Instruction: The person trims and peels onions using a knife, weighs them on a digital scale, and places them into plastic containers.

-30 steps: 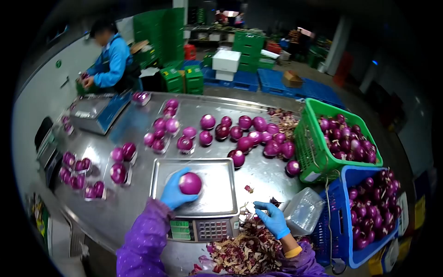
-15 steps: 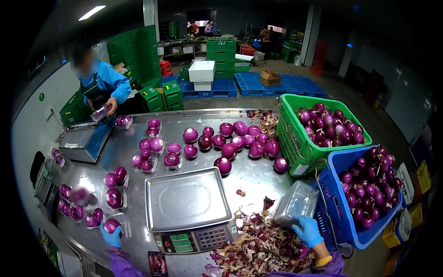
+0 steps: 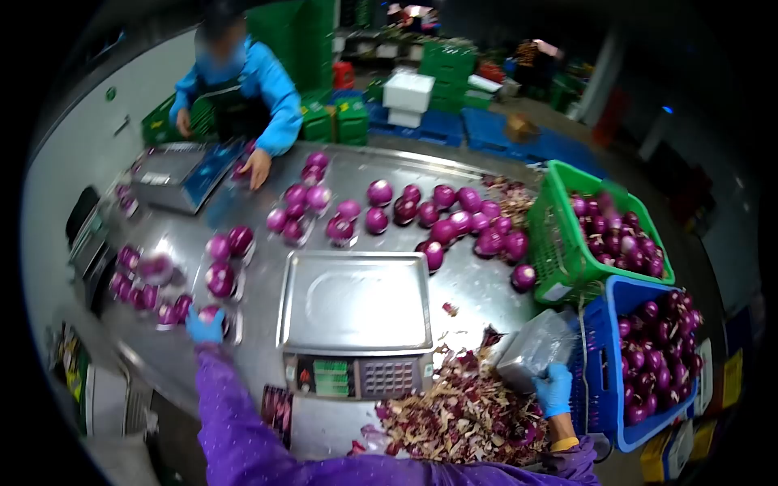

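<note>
At the left of the metal table, my left hand (image 3: 204,328) in a blue glove is closed around a red onion (image 3: 210,312), which sits low over a clear tray mostly hidden by the hand. Just left of it are more red onions (image 3: 165,313) in clear trays. My right hand (image 3: 554,390), also gloved in blue, grips the near end of a stack of clear plastic trays (image 3: 536,350), tilted beside the blue crate. A weighing scale (image 3: 356,301) with a bare steel pan stands between my hands.
Dry onion skins (image 3: 462,417) are heaped at the front right. A green crate (image 3: 559,243) and a blue crate (image 3: 604,364) hold many red onions. Loose onions (image 3: 444,231) lie behind the scale. Across the table, a co-worker (image 3: 243,89) stands by another scale (image 3: 174,178).
My view has shifted, and more of my left sleeve shows. My left hand stays on its onion. The co-worker's hands, earlier together on a pack, are now apart, one lowered to the table.
</note>
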`<state>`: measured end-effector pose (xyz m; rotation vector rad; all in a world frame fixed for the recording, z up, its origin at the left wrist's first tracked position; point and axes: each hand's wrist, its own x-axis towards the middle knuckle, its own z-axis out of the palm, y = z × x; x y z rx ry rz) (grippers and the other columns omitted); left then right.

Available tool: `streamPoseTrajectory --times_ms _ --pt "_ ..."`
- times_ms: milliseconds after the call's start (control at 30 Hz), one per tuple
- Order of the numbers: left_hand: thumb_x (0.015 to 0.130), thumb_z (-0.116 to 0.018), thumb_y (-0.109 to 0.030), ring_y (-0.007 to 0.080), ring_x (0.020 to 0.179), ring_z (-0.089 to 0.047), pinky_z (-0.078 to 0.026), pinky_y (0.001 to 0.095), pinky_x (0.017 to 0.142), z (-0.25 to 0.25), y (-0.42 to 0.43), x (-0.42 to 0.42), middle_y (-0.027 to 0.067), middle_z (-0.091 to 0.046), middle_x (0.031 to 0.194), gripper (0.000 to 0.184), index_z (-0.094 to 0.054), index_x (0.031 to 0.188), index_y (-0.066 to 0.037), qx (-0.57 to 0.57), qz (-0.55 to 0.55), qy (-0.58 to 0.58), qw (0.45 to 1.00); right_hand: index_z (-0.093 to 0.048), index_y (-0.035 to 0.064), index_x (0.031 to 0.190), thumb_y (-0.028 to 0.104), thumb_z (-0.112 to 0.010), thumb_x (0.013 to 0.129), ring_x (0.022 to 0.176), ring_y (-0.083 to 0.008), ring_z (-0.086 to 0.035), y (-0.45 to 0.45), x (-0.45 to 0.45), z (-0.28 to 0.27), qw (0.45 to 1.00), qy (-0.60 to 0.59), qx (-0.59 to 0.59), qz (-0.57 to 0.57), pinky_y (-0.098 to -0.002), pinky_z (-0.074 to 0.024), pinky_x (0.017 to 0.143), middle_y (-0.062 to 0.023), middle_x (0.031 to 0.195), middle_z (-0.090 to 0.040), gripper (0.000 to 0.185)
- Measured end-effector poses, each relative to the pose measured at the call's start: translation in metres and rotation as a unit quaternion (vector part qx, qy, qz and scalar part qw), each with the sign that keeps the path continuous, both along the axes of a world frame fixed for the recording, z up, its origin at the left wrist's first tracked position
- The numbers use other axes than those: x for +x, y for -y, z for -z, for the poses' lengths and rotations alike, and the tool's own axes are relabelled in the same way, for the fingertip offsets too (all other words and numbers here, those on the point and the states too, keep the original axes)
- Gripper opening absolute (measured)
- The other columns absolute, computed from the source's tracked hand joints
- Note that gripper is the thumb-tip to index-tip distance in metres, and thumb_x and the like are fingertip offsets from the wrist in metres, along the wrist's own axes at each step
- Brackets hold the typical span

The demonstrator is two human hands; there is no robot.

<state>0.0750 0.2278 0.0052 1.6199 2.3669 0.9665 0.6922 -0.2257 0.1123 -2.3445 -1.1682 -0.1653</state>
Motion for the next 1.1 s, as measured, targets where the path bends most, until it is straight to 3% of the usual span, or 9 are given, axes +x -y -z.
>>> streamPoseTrajectory --times_ms 100,233,367,500,667,700,733,833,1100 --pt "0.067 -0.082 -0.035 0.0411 0.128 -0.038 -0.033 0.0502 0.107 -0.004 -0.002 0.004 0.0254 -0.039 0.140 0.091 -0.037 0.142 -0.007 0.090 0.041 0.008 0.995 -0.055 0.0039 0.069 0.003 -0.075 0.068 0.062 -0.0327 -0.053 -0.003 -0.001 -0.011 0.999 -0.009 0.039 -0.013 -0.0411 -0.0402 0.056 -0.0147 0.067 -0.054 0.020" --pt "0.079 -0.074 -0.021 0.0266 0.120 -0.048 -0.039 0.0394 0.102 -0.041 -0.003 0.031 0.0158 -0.048 0.133 0.071 -0.040 0.139 -0.004 0.091 0.193 0.284 0.935 -0.067 0.0053 0.093 0.002 -0.063 0.082 0.065 -0.0259 -0.054 -0.072 -0.051 -0.064 0.968 0.014 0.157 -0.196 -0.0380 -0.0421 0.063 -0.0088 0.069 -0.057 0.012" --pt "0.085 -0.069 -0.011 0.0174 0.112 -0.052 -0.042 0.0296 0.096 -0.095 0.017 0.102 0.0092 -0.054 0.124 0.056 -0.046 0.136 -0.004 0.019 0.336 0.437 0.834 -0.065 0.0064 0.094 -0.003 -0.059 0.071 0.066 -0.0266 -0.051 -0.159 -0.116 -0.059 0.920 -0.059 0.109 -0.371 -0.0394 -0.0406 0.063 -0.0079 0.070 -0.054 0.025" --pt "0.082 -0.070 -0.012 0.0199 0.117 -0.050 -0.041 0.0326 0.100 -0.132 0.043 0.161 0.0098 -0.053 0.127 0.058 -0.047 0.135 -0.005 -0.032 0.431 0.374 0.821 -0.055 0.0072 0.074 0.007 -0.057 0.076 0.072 -0.0314 -0.056 -0.234 -0.166 -0.017 0.895 -0.023 0.052 -0.441 -0.0434 -0.0429 0.069 -0.0114 0.073 -0.056 0.003" --pt "0.082 -0.069 -0.012 0.0217 0.120 -0.049 -0.040 0.0346 0.101 -0.145 0.054 0.165 0.0099 -0.051 0.131 0.061 -0.045 0.137 -0.005 -0.066 0.443 0.352 0.822 -0.061 0.0083 0.115 0.032 -0.069 0.080 0.099 -0.0358 -0.060 -0.258 -0.139 -0.037 0.846 -0.174 0.060 -0.500 -0.0421 -0.0453 0.089 -0.0183 0.107 -0.063 0.044" --pt "0.082 -0.069 -0.013 0.0217 0.120 -0.049 -0.040 0.0346 0.101 -0.147 0.056 0.163 0.0096 -0.051 0.131 0.061 -0.045 0.137 -0.005 -0.076 0.433 0.356 0.824 -0.052 0.0093 0.131 0.040 -0.074 0.077 0.112 -0.0352 -0.057 -0.279 -0.111 -0.003 0.818 -0.344 0.093 -0.451 -0.0405 -0.0426 0.098 -0.0193 0.120 -0.059 0.065" --pt "0.082 -0.068 -0.016 0.0214 0.119 -0.050 -0.040 0.0346 0.101 -0.149 0.060 0.163 0.0101 -0.051 0.130 0.061 -0.045 0.137 -0.005 -0.080 0.423 0.367 0.824 -0.052 0.0071 0.130 0.038 -0.075 0.077 0.114 -0.0312 -0.057 -0.288 -0.085 -0.018 0.888 -0.289 0.109 -0.341 -0.0387 -0.0432 0.099 -0.0170 0.121 -0.059 0.065" --pt "0.081 -0.069 -0.018 0.0209 0.118 -0.050 -0.040 0.0342 0.100 -0.155 0.068 0.164 0.0108 -0.053 0.128 0.062 -0.045 0.137 -0.004 -0.106 0.411 0.357 0.832 -0.047 -0.0011 0.131 0.037 -0.075 0.079 0.114 -0.0287 -0.057 -0.357 0.012 0.013 0.916 -0.337 0.169 -0.141 -0.0368 -0.0452 0.097 -0.0196 0.125 -0.056 0.071" --pt "0.080 -0.072 -0.020 0.0213 0.111 -0.056 -0.042 0.0339 0.099 -0.154 0.093 0.168 0.0129 -0.058 0.121 0.065 -0.045 0.135 0.001 -0.139 0.371 0.367 0.841 -0.031 0.0012 0.140 0.058 -0.080 0.059 0.119 -0.0401 -0.052 -0.463 0.056 0.093 0.898 -0.398 0.052 0.181 -0.0445 -0.0451 0.098 -0.0268 0.134 -0.046 0.110"
